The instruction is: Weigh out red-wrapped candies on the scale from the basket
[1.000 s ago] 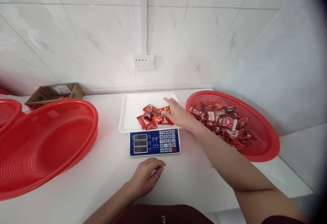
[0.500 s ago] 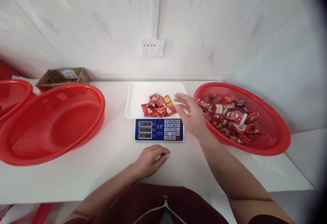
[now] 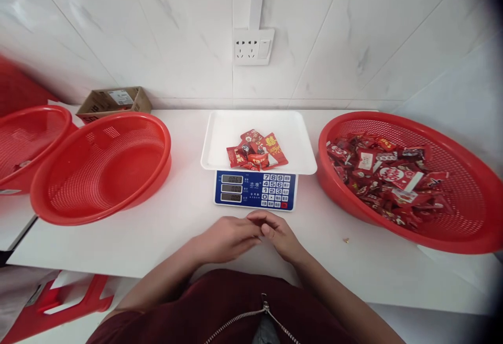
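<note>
My left hand (image 3: 230, 239) and my right hand (image 3: 281, 234) meet just in front of a blue digital scale (image 3: 255, 189). Their fingers touch loosely, and I see nothing held in either. On the scale's white tray (image 3: 220, 142) lies a small pile of red-wrapped snack packets (image 3: 257, 151), one of them a flat red packet with gold characters (image 3: 273, 147). The upper line of the scale's display (image 3: 231, 179) seems to read 0.063. To the right, a red plastic basket (image 3: 471, 223) holds many similar wrapped packets (image 3: 393, 176).
An oval red basket (image 3: 102, 176) with nothing visible inside stands left of the scale, overlapping another red basket (image 3: 35, 140). Behind them is a cardboard box (image 3: 113, 102). A tiny scrap (image 3: 346, 240) lies on the white table (image 3: 314, 265). A wall socket (image 3: 253, 47) is above.
My right hand has drawn back from beside the scale's tray and come down to meet my left hand. The view has shifted slightly; the packets on the tray look the same.
</note>
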A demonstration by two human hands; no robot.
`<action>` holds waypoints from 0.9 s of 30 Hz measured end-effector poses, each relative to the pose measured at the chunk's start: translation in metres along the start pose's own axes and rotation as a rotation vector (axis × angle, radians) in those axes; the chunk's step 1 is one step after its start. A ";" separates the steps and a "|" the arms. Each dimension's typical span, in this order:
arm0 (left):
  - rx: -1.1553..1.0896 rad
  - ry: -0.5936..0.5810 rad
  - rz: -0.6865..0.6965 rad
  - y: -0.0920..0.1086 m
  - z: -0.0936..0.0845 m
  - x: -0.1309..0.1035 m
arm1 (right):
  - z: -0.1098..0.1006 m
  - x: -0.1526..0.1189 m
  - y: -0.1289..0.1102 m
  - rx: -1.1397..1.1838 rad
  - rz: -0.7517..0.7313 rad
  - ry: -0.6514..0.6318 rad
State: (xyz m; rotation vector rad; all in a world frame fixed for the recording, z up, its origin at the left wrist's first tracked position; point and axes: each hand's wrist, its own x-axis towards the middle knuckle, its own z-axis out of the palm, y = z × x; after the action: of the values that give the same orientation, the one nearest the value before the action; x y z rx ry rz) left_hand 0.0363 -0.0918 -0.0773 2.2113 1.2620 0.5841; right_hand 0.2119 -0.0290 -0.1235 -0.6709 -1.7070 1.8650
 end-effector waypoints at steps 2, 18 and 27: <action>0.098 0.328 -0.186 -0.006 -0.031 -0.014 | 0.002 0.000 0.006 0.104 0.047 -0.010; 0.738 0.661 -0.919 -0.054 -0.094 -0.038 | 0.011 -0.010 -0.005 -0.039 0.071 -0.189; 0.426 0.434 -0.200 -0.040 -0.088 0.039 | 0.017 -0.011 -0.003 -0.095 0.057 -0.218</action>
State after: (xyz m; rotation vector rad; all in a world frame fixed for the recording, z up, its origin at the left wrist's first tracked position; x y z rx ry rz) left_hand -0.0234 -0.0206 -0.0302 2.3215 1.9605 0.8042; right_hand 0.2086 -0.0492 -0.1192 -0.5762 -1.9430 1.9667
